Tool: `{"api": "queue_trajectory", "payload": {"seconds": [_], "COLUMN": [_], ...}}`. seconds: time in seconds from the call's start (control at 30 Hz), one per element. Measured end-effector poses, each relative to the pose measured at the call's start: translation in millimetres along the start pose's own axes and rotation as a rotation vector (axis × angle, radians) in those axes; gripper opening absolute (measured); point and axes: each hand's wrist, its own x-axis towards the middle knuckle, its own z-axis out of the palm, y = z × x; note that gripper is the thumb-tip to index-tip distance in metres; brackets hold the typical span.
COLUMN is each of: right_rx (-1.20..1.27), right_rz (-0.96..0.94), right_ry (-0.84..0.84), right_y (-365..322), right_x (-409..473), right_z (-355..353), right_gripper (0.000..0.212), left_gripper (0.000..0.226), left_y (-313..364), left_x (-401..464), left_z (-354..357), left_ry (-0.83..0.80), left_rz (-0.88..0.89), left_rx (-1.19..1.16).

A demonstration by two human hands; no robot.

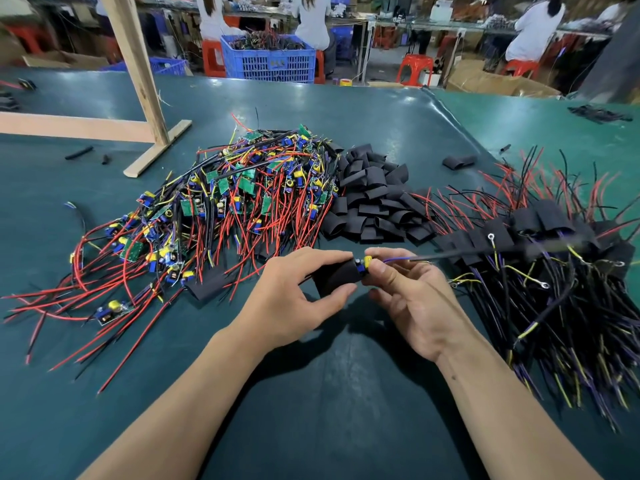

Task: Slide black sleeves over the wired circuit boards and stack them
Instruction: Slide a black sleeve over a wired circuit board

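Between the two hands, just above the green table (346, 393), a black sleeve (334, 277) is partway onto a wired circuit board (363, 265). The left hand (294, 299) pinches the sleeve between thumb and fingers. The right hand (412, 299) pinches the exposed end of the board, where blue and yellow parts show at the sleeve's mouth, and a blurred lead (485, 256) trails off to the right from that pinch. Most of the board looks already covered, though the sleeve hides how far in it sits, so I judge this piece nearly sleeved but not yet stacked.

Left of and beyond the grip lies a big heap of bare boards (225, 202) with red and black wires, which I take as the work still to do; it is large. Directly beyond the grip sits a pile of empty sleeves (370, 199), touching that heap on one side. To the right of the grip the finished stack (540, 237) of sleeved boards spreads out, with leads fanning toward the near edge. By bulk, the task seems roughly midway.

As for containers, none stands on the table near the grip. Far beyond it, off the table, a blue crate (270, 62) holds what appear to be more wired parts.
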Motion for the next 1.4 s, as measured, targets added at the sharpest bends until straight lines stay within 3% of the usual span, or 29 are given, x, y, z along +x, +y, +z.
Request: {"api": "queue_trajectory", "payload": {"seconds": [0.53,0.9,1.4], "right_rx": [-0.139,-0.184,-0.161], "right_rz": [-0.048,-0.097,-0.014], "right_ry": [-0.049,0.114,0.007], "right_y": [3.9,5.0,6.4], "right_x": [-3.2,-0.8,-2.2], "right_z": [1.2,1.4,2.0], "right_gripper": [0.026,0.004,0.022], "left_gripper": [0.041,0.041,0.032], "left_y": [2.7,-1.4,-2.7], "left_x": [0.0,0.8,1.9], "left_z": [-0.6,-1.4,5.2], "left_ry": [-0.025,0.088,0.125], "left_rz": [-0.028,0.002,0.158], "left_rx": [-0.047,0.118,0.164]}}
